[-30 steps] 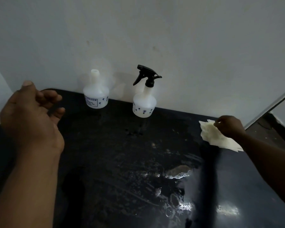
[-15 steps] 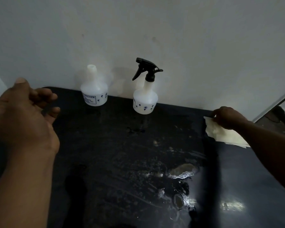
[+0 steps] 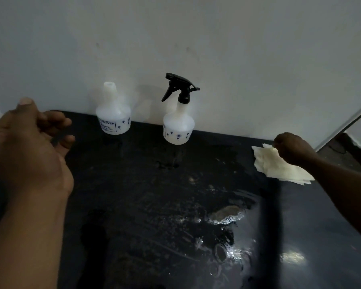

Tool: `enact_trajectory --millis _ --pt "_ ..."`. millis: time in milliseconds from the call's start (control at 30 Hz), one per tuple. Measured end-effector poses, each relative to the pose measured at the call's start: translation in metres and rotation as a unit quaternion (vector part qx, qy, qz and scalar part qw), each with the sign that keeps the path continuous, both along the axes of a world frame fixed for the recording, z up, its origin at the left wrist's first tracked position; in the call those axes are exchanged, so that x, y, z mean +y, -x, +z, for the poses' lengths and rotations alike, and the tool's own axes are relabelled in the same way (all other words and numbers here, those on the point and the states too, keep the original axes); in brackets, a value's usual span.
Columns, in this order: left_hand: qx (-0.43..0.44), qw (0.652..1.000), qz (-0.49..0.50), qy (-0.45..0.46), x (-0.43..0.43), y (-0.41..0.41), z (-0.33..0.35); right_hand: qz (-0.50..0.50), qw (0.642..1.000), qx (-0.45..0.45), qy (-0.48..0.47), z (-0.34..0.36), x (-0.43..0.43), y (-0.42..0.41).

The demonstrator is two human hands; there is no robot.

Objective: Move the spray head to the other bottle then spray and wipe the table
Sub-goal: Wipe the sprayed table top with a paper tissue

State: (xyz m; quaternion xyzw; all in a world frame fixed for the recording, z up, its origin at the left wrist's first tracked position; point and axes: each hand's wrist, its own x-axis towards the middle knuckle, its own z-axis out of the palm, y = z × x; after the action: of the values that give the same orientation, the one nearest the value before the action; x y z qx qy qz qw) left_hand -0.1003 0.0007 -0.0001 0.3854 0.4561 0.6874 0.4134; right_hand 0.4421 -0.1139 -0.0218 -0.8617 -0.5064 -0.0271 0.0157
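Note:
Two white bottles stand against the wall at the back of the black table [image 3: 117,184]. The left bottle [image 3: 113,113] has a bare open neck. The right bottle [image 3: 178,126] carries the black spray head [image 3: 180,88]. At the table's right side lies a pale yellow cloth [image 3: 279,167], and my right hand [image 3: 293,148] pinches its upper corner. My left hand [image 3: 27,142] hovers over the table's left edge with fingers loosely curled and nothing in it, short of the left bottle.
Wet patches and droplets [image 3: 225,215] shine in the middle of the table. A plain white wall [image 3: 196,38] runs behind it. Past the table's right corner is a strip of dark floor and a white frame [image 3: 346,130].
My right hand has stayed on the cloth's corner at the table's right. My left hand drifted slightly left and lower. The view shifted a little; both bottles stand as before.

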Motion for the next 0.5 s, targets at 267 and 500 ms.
enact_trajectory --millis 267,500 --pt "-0.015 1.000 -0.009 -0.012 -0.005 -0.003 0.005 -0.037 0.995 0.070 0.067 0.000 -0.007 0.018" --pt "0.001 1.000 -0.013 -0.001 -0.002 0.001 0.003 -0.060 0.990 0.059 0.109 0.004 -0.005 0.036"
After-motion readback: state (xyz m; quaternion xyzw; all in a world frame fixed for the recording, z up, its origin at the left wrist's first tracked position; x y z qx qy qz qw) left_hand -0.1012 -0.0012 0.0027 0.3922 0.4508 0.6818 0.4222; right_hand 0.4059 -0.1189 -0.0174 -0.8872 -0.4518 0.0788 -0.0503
